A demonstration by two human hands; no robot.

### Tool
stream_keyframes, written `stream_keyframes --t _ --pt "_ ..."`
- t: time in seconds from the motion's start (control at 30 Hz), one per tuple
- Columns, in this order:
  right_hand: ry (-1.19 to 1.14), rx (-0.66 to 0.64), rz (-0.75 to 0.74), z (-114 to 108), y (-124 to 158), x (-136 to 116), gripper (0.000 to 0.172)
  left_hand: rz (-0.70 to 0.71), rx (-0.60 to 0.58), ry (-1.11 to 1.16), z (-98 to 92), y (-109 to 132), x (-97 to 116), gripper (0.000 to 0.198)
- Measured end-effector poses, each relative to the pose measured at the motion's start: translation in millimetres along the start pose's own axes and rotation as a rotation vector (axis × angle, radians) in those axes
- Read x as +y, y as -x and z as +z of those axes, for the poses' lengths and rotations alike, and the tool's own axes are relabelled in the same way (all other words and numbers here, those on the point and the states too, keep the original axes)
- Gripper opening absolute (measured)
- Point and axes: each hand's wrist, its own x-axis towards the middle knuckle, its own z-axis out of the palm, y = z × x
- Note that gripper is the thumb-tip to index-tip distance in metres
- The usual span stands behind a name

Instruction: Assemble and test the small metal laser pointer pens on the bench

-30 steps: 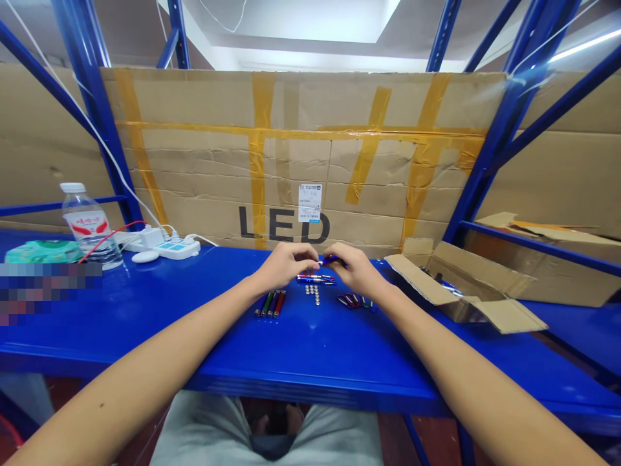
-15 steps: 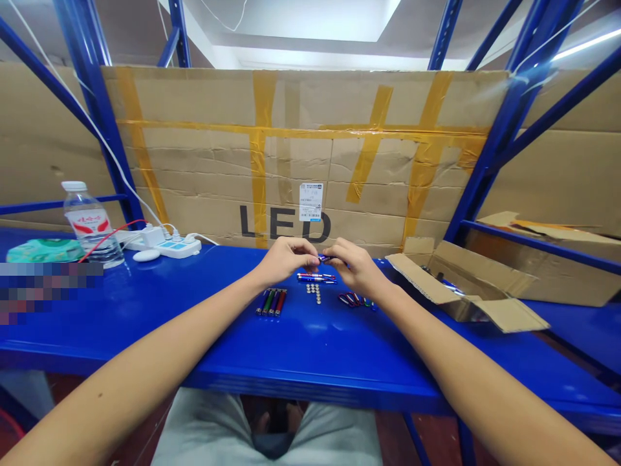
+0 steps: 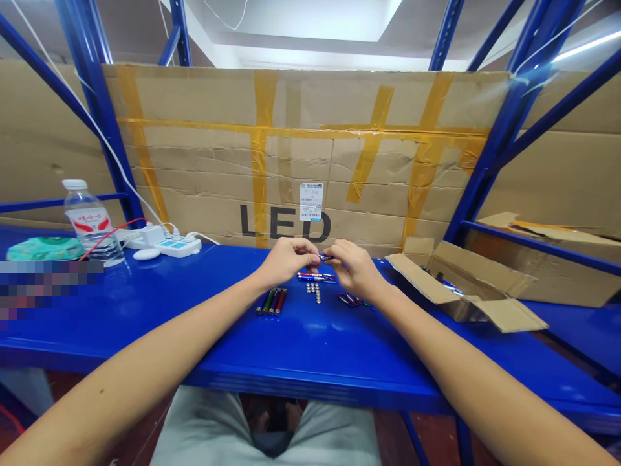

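My left hand (image 3: 294, 259) and my right hand (image 3: 354, 265) meet over the table, fingertips pinched on a small blue metal penlight (image 3: 325, 257), which is mostly hidden by the fingers. Just below the hands lie blue and red penlights (image 3: 315, 278) with metal ends, side by side. Small silver button cells (image 3: 317, 291) are set out in short rows closer to me. To their left, several coloured tubes (image 3: 272, 302) in dark blue, green and red lie parallel. Small coloured clips (image 3: 350, 299) rest under my right wrist, partly covered by it.
An open cardboard box (image 3: 466, 291) with small parts inside stands at the right. On the left are a water bottle (image 3: 92, 223), a white power strip (image 3: 169, 244) with cables, and a green packet (image 3: 46, 248). A large cardboard sheet (image 3: 204, 168) closes off the back of the blue table (image 3: 310, 356).
Both hands stay almost in place, with only slight finger movement around the penlight. My right forearm covers a little more of the clips. The things on the table have not moved.
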Motion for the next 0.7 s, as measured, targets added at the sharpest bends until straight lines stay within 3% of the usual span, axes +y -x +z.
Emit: stream_keyframes --t 0.4,0.57,0.7 --pt "-0.050 -0.035 0.070 -0.5 2.7 0.2 0.013 -0.054 -0.038 -0.029 -0.5 0.0 6.3 0.007" --pt "-0.123 -0.098 0.141 -2.6 2.6 -2.5 0.013 0.027 -0.018 -0.170 -0.9 1.7 5.8 0.004" --pt "-0.248 -0.123 0.260 -2.0 0.7 -3.6 0.014 0.190 0.005 -0.387 -2.9 2.6 3.1 0.006"
